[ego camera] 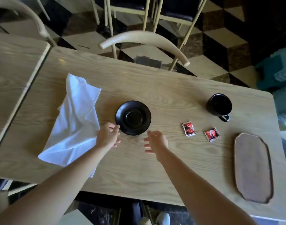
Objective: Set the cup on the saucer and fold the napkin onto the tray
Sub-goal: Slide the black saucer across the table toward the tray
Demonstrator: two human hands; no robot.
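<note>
A black saucer (133,117) lies near the middle of the wooden table (163,88) with nothing on it. Far to its right stands the black cup (218,104), upright, handle toward me. A crumpled white napkin (74,120) is spread on the table's left side. The brown wooden tray (253,168) lies bare at the right front edge. My left hand (108,135) is at the saucer's near-left rim, fingertips touching or nearly touching it, and overlaps the napkin's edge. My right hand (156,142) hovers open just in front of the saucer, holding nothing.
Two small red packets (188,128) (212,134) lie between the saucer and the tray. A second table (12,65) abuts on the left. A curved wooden chair back (145,39) stands behind the far edge, above a checkered floor.
</note>
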